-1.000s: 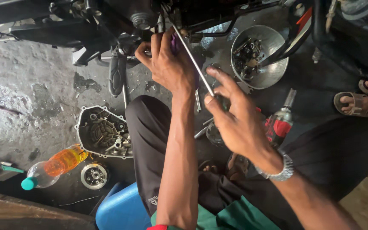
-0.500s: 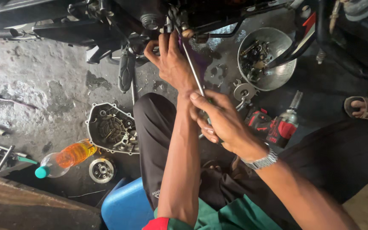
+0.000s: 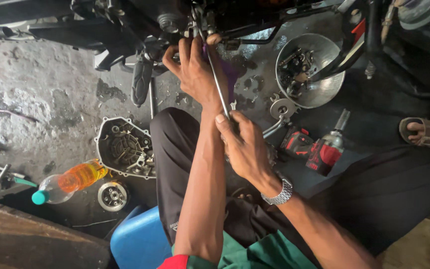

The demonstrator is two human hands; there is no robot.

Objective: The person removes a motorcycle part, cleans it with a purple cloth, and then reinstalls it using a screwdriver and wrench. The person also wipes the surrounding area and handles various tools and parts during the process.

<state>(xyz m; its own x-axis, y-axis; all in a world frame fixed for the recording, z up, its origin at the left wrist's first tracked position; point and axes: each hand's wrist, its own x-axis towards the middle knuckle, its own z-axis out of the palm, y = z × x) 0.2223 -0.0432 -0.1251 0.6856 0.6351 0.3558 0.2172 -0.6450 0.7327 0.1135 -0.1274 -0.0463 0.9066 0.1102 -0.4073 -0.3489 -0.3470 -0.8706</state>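
- Steel rod (image 3: 217, 79), thin and straight, runs from your right hand (image 3: 245, 147) up past your left hand (image 3: 195, 72) into the dark engine (image 3: 175, 20) overhead.
- Your right hand is curled tight around the rod's lower end, thumb laid along the shaft; a metal link watch (image 3: 279, 192) sits on that wrist.
- Your left hand is up at the engine, fingers bent against the metal beside the rod's tip; whether they pinch anything you cannot tell.
- Purple rag (image 3: 230, 74) shows just behind the left hand.
- Round metal bowl (image 3: 324, 55), dented and shiny, holds small greasy parts, to the right.
- Red and black drill (image 3: 319, 147) lies on the floor near your right hand.
- Cast engine cover (image 3: 125, 147), open side up, rests on the rough, oil-stained concrete floor (image 3: 36, 109) to the left.
- Clear plastic bottle (image 3: 70, 182) with orange liquid and a teal cap lies beside the cover, a small toothed disc (image 3: 112, 196) just below.
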